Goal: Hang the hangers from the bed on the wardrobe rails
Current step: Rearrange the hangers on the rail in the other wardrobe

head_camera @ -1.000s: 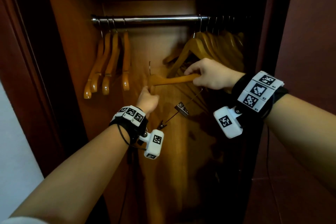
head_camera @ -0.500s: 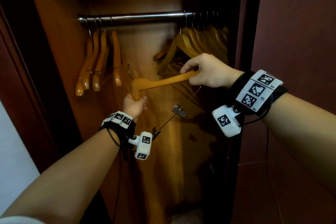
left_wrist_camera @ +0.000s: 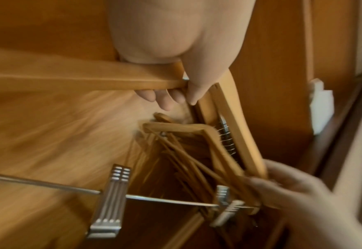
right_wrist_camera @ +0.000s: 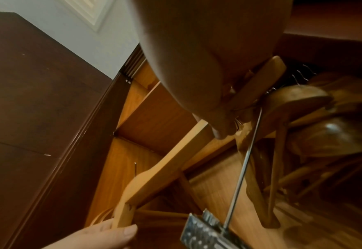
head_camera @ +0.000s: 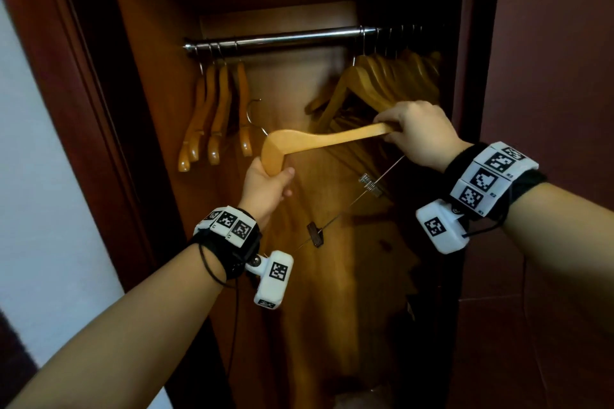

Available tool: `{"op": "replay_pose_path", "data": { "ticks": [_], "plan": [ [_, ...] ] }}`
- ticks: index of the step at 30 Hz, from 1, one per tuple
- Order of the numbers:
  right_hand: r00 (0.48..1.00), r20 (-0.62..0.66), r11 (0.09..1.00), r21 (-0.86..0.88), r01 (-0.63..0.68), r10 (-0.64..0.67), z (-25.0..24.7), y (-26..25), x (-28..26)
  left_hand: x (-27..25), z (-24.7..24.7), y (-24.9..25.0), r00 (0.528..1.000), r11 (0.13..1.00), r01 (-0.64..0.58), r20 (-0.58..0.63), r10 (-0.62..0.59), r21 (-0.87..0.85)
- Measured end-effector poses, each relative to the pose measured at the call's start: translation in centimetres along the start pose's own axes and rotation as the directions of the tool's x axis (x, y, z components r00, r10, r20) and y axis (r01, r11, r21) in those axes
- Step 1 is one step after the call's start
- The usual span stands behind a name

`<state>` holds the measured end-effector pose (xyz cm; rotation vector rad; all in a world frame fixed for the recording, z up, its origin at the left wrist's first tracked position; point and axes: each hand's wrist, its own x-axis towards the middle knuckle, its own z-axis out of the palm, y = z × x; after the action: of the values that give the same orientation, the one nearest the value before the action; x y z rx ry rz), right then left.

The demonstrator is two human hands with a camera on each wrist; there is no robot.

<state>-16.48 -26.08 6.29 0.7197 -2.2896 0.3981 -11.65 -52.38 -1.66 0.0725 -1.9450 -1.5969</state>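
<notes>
A wooden hanger (head_camera: 319, 143) sits at mid-frame in the head view, lying nearly level below the wardrobe rail (head_camera: 275, 40) and not hooked on it. Its wire hook (head_camera: 254, 116) points up at the left, short of the rail. The left hand (head_camera: 267, 184) grips the hanger's bent middle from below, fingers curled round the wood; the left wrist view shows those fingertips (left_wrist_camera: 165, 99) wrapped under the bar, though motion blur smears most of that picture. The right hand (head_camera: 418, 133) closes round the hanger's right end, which is hidden inside the fist; in the right wrist view the palm fills the upper centre and the exact finger placement is hard to make out.

A thin metal rod (head_camera: 352, 202) with two clips (head_camera: 371, 185) slants from lower left to upper right beneath the wooden arm; its upper end disappears behind the right hand, and whether it joins the held hanger there cannot be told.

On the rail, three hangers (head_camera: 216, 116) hang edge-on at the upper left of the opening. A tight bunch of hangers (head_camera: 395, 83) crowds the right end, their far members lost in shadow and uncountable. The dark wardrobe frame (head_camera: 109, 109) borders the left, with a pale wall (head_camera: 43, 209) beyond.
</notes>
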Motion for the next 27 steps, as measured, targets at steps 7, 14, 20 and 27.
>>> {"op": "replay_pose_path", "data": {
  "ticks": [7, 14, 20, 27],
  "plan": [
    [0.997, -0.072, 0.998, 0.054, 0.019, -0.015, 1.5, -1.4, 0.7, -2.8, -3.6, 2.9, 0.996, 0.998, -0.058, 0.07, 0.059, -0.01],
    [0.981, -0.184, 0.985, 0.152, 0.083, -0.055, 2.9, -5.4, 1.7, -4.7, -8.0, 5.0, 0.992, 0.998, -0.001, 0.13, 0.009, -0.063],
    [0.995, -0.089, 0.96, 0.27, 0.073, -0.051, 4.3, -9.7, 2.2, -6.4, -10.5, 6.5, 0.989, 0.98, 0.077, 0.141, -0.051, -0.184],
    [0.982, -0.059, 0.9, 0.393, 0.19, -0.181, 4.6, -13.9, 1.6, -7.2, -10.5, 8.2, 0.992, 0.964, 0.074, 0.117, -0.045, -0.255]
  ]
}}
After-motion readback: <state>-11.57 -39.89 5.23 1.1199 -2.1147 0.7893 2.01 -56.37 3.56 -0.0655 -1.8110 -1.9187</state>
